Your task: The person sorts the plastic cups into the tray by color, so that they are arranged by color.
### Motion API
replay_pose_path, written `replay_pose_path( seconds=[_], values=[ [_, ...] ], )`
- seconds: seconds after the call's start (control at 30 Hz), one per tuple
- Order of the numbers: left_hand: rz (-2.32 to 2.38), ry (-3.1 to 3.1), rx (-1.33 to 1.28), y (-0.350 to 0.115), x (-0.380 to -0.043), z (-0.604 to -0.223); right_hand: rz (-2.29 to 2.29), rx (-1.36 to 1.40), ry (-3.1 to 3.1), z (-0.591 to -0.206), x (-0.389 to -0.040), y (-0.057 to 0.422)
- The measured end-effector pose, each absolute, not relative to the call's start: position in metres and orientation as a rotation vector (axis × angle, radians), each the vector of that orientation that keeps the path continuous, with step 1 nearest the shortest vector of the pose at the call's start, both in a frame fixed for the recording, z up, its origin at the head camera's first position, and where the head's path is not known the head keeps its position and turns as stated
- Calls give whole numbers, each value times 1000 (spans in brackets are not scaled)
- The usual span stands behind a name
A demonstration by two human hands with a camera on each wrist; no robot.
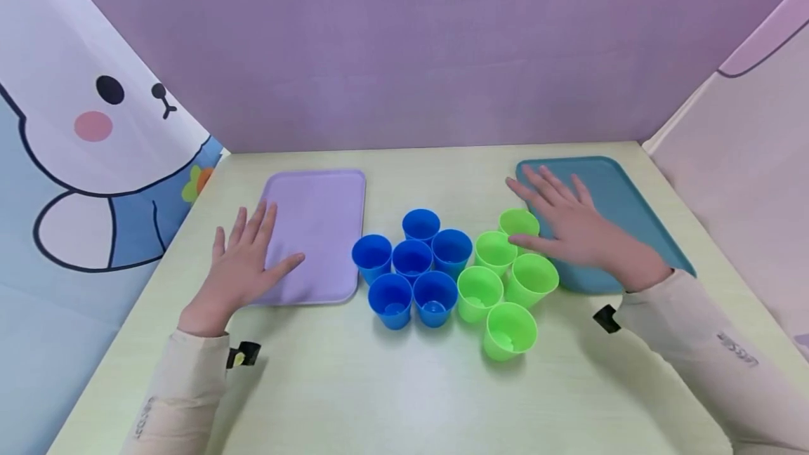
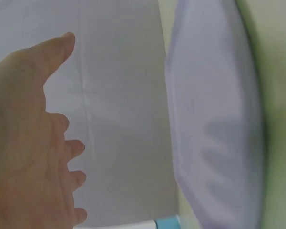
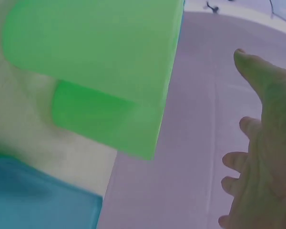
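Several blue cups [image 1: 413, 258] stand upright, mouths up, in a cluster at mid-table. Right beside them is a group of several green cups [image 1: 510, 332], also upright. My left hand [image 1: 240, 269] hovers with spread fingers by the left edge of the purple tray [image 1: 316, 230], holding nothing; the left wrist view shows the hand's shadow on that tray. Over the near-left part of the teal tray [image 1: 622, 209] my right hand [image 1: 578, 230] is spread and holds nothing. Its thumb overlaps the back green cups in the head view. Green cups [image 3: 95, 43] look large in the right wrist view.
A pale wooden table [image 1: 354, 399] carries everything. Behind it rises a purple cloth wall [image 1: 417, 55]. At the left hangs a cloth printed with a cartoon animal [image 1: 107, 139], and a pale cloth [image 1: 746, 160] borders the right side.
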State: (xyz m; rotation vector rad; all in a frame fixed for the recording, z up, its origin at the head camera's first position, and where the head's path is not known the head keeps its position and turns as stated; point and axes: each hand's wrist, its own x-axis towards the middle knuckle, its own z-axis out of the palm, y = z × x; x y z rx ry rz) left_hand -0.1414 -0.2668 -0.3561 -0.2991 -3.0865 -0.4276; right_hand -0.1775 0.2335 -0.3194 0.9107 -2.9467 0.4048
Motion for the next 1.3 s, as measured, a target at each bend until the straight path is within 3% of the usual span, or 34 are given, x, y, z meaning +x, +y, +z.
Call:
replay_pose_path(
  seconds=[0.67, 1.3],
  values=[
    [-977, -3147, -22, -344, -108, -396, 442, 1395, -2970, -300, -231, 164],
    [-1355, -3053, 21, -343, -100, -411, 801, 1532, -3187, -306, -269, 115]
  ],
)
